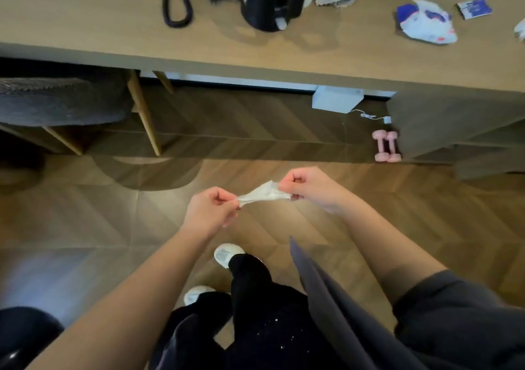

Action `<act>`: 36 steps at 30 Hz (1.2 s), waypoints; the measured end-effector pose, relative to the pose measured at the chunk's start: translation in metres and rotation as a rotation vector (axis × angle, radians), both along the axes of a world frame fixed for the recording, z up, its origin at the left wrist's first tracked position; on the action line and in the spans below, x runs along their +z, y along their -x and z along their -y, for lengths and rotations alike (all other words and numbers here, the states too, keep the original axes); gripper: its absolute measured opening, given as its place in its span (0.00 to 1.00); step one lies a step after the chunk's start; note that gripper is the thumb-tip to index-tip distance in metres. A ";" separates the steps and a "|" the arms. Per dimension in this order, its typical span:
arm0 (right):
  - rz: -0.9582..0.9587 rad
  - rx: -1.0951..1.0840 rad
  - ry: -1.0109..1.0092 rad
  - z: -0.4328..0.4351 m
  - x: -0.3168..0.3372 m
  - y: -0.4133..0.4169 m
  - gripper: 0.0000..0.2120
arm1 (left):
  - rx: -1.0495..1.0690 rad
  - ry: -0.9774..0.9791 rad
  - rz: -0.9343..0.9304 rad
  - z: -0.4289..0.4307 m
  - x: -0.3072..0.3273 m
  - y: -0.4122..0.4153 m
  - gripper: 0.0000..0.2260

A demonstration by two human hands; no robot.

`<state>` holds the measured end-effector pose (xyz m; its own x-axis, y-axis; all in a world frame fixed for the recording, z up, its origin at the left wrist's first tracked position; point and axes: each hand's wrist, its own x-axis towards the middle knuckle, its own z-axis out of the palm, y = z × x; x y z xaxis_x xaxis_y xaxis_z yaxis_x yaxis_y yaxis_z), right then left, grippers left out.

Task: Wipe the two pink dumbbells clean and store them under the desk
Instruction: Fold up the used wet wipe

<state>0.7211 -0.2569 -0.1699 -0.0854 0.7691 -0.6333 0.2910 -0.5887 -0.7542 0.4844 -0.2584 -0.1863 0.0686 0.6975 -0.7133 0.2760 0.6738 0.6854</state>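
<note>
Left hand (211, 209) and right hand (308, 187) pinch opposite ends of a limp white wipe (262, 194), stretched between them; two pink dumbbells (386, 146) lie touching on the floor at two o'clock, beside the desk (341, 65); probably dense, rigid; best gripped mid-handle.
</note>
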 end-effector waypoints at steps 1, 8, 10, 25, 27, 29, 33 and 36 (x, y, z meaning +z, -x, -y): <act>0.005 0.000 -0.003 -0.008 0.003 0.018 0.10 | -0.001 0.000 -0.003 -0.007 0.001 0.018 0.07; 0.091 -0.051 -0.027 -0.040 0.009 0.151 0.06 | -0.089 -0.029 -0.019 -0.044 0.007 0.149 0.02; 0.110 -0.093 -0.033 -0.039 0.010 0.194 0.05 | -0.153 -0.036 -0.028 -0.051 0.011 0.192 0.02; 0.084 -0.218 -0.059 -0.119 0.013 0.432 0.06 | -0.403 -0.315 -0.230 -0.164 0.023 0.429 0.05; 0.077 -0.227 -0.066 -0.151 0.005 0.460 0.04 | -0.429 -0.333 -0.249 -0.190 0.020 0.455 0.05; 0.081 -0.207 -0.061 -0.187 -0.004 0.492 0.05 | -0.431 -0.326 -0.276 -0.220 0.016 0.486 0.04; 0.009 -0.183 -0.013 -0.250 -0.007 0.558 0.04 | -0.362 -0.300 -0.318 -0.277 0.018 0.552 0.04; 0.026 -0.132 0.001 -0.286 -0.005 0.598 0.04 | -0.272 -0.277 -0.297 -0.312 0.018 0.600 0.07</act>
